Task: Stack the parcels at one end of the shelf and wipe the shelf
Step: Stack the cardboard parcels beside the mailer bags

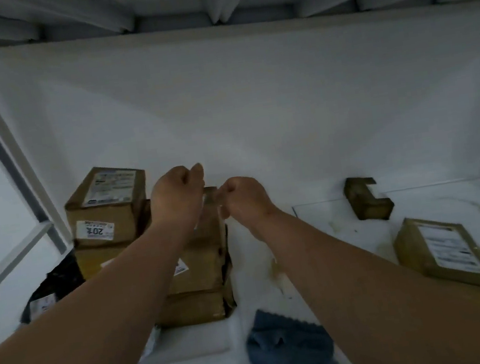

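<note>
The parcels sit mostly at the left end of the white shelf [262,270]. A tall stack [202,278] of brown cardboard boxes stands in the middle-left, its top box partly hidden behind the two hands. Just left of it, touching or nearly so, is a second pile whose upper box [105,208] carries a white address label on top and a sticker reading "20%" upside down on its near face. A black bag [54,285] with a white label lies at the foot of that pile, against the shelf's left edge. One flat box [443,252] with a white label lies well apart at the right end, near the front edge. The left hand [178,196] is over the top of the tall stack with fingers curled under; whether it grips the top box cannot be told. The right hand [244,199] is just beside it at the stack's upper right corner, fingers also curled in, and its hold cannot be told either. A crumpled blue cloth [288,349] lies on the shelf in front, between the two forearms and near the stack's base. A dark green C-shaped block [366,198] rests toward the back right. Yellowish stains [277,268] mark the shelf between the stack and the flat box.
</note>
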`<action>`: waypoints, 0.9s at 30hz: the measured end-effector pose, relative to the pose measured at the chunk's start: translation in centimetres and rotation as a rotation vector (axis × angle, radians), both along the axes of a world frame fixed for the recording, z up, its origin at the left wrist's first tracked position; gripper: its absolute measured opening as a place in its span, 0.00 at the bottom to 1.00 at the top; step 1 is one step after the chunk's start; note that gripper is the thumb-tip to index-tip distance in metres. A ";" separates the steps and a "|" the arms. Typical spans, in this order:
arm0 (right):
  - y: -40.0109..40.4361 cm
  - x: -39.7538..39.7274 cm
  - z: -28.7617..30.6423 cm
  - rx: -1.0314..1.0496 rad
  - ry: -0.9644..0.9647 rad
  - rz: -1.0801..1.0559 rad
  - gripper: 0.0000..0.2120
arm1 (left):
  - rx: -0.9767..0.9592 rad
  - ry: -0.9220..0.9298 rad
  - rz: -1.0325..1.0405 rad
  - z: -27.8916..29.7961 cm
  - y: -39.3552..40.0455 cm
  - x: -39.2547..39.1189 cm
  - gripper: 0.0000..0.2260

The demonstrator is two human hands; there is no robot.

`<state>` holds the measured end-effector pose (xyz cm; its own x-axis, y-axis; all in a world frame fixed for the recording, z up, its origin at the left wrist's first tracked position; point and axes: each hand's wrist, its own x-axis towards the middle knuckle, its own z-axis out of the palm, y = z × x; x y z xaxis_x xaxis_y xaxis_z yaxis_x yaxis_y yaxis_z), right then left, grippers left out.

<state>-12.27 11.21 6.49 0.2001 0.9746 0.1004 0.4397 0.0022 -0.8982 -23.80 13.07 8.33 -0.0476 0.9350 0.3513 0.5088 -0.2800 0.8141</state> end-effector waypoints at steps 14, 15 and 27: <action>-8.1 27.2 -4.5 -0.345 -0.118 -0.231 0.16 | -0.397 0.039 -0.229 -6.9 -6.0 22.8 0.12; -8.5 29.1 -5.0 -0.370 -0.145 -0.271 0.16 | -0.427 0.037 -0.241 -7.5 -6.5 24.3 0.12; -13.9 41.5 -12.8 -0.570 0.131 -0.593 0.20 | -0.832 -0.037 -0.382 -14.7 -11.5 35.8 0.15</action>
<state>29.23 -2.72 -6.34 0.6722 0.5981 -0.4364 0.1164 -0.6674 -0.7355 12.05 1.57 -6.36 0.3190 0.8402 -0.4386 0.4716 0.2607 0.8424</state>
